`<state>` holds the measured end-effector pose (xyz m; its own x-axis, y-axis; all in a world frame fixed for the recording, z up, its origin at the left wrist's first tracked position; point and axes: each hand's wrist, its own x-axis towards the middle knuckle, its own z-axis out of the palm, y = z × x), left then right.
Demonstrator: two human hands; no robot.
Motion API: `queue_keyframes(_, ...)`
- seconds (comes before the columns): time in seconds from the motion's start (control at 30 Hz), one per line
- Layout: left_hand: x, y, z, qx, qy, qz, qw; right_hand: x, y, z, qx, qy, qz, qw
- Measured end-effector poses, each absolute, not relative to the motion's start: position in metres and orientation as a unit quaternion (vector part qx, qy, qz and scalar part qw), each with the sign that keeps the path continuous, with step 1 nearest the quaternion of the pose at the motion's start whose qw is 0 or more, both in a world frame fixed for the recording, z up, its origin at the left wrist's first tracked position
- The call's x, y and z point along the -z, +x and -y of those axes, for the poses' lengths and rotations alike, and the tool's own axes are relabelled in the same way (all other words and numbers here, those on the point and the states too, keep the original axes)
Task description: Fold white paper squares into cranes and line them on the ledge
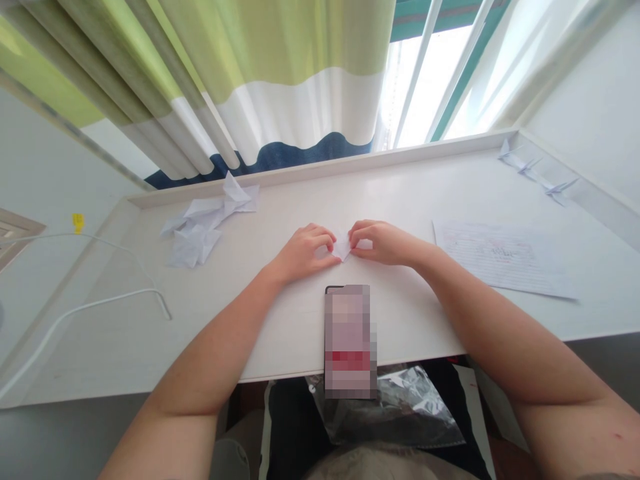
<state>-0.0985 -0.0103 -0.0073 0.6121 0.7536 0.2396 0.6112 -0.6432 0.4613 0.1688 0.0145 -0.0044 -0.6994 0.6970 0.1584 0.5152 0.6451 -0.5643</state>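
A small piece of folded white paper [342, 248] lies on the white desk between my two hands, its lower end coming to a point. My left hand [311, 251] pinches its left side with thumb and fingers. On the opposite side, my right hand [375, 241] has its fingertips closed on the paper's right edge. The fingers cover part of the paper, so its full shape is hidden. Just below my hands a phone [350, 341] with a blurred screen lies at the desk's front edge.
Several folded white papers [213, 213] are heaped at the back left. Small folded paper figures [537, 173] stand along the right rear edge. A written sheet [500, 257] lies right of my right arm. A white cable [115, 297] crosses the left side. Clear plastic [415, 407] rests on my lap.
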Motion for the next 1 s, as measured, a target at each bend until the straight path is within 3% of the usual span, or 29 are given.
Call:
queue_keyframes(0.4, 0.022, -0.101, 0.000, -0.251, 0.896, -0.344, 0.129, 0.002, 0.165, -0.013, -0.222, -0.362, 0.890, 0.168)
queue_keyframes(0.6, 0.021, -0.096, 0.004, -0.271, 0.879, -0.356, 0.166, 0.001, 0.163, -0.012, -0.205, -0.401, 0.878, 0.160)
queue_keyframes(1.0, 0.026, -0.078, 0.005, -0.324, 0.762, -0.510, 0.233, 0.006, 0.153, -0.011, -0.208, -0.420, 0.861, 0.197)
